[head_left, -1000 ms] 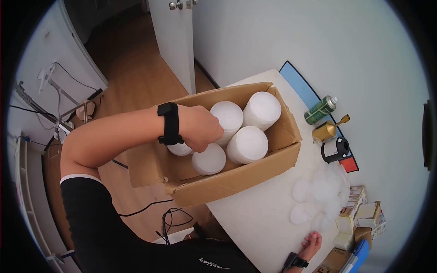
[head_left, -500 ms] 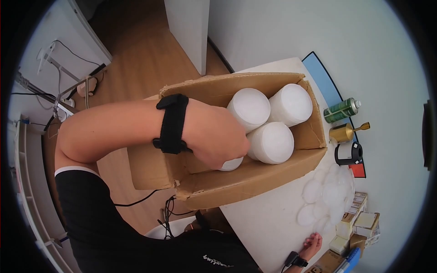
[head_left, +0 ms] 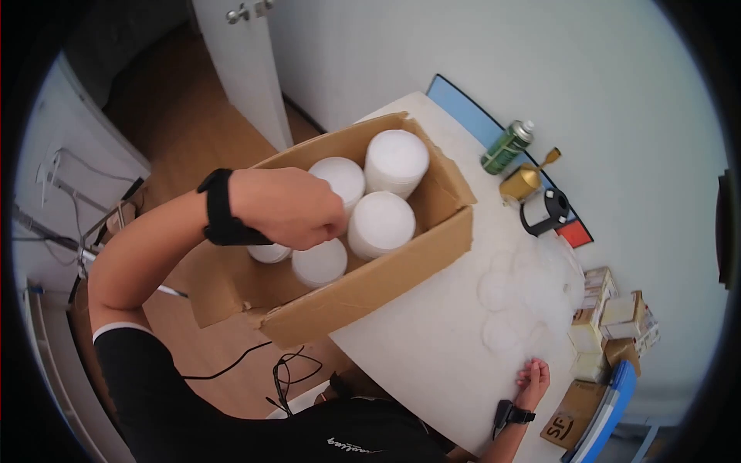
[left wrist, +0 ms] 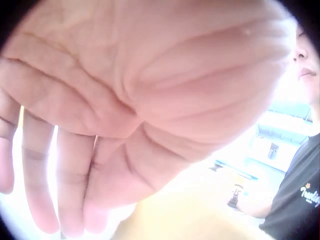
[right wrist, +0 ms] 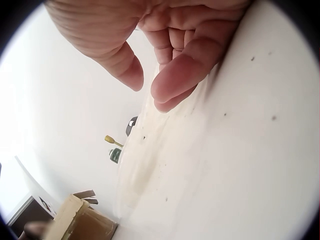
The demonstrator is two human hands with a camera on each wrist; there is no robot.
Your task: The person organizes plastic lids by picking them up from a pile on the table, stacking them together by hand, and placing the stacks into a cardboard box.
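Observation:
In the head view, my left hand (head_left: 289, 207) is over the open cardboard box (head_left: 367, 297), back of the hand up, above a white round container (head_left: 319, 263). Other white containers (head_left: 382, 224) stand upright around it, one partly hidden by the hand. The left wrist view shows the palm (left wrist: 125, 90) with fingers extended and slightly apart, nothing visibly gripped. My right hand (head_left: 532, 383) rests on the white table (head_left: 417, 363), near thin clear discs (head_left: 502, 332); its fingers are loosely bent and hold nothing in the right wrist view (right wrist: 175, 60).
Along the wall side stand a green spray can (head_left: 507, 147), a gold-coloured can (head_left: 521, 182) and a black-and-white cylinder (head_left: 544, 211). Small boxes (head_left: 622, 314) and an SF carton (head_left: 573, 414) lie at the right. Cables (head_left: 289, 378) hang below the table edge.
The head view has shifted and turned. My left hand was low over a front container half a second ago and now covers less of it. My right hand still rests on the table.

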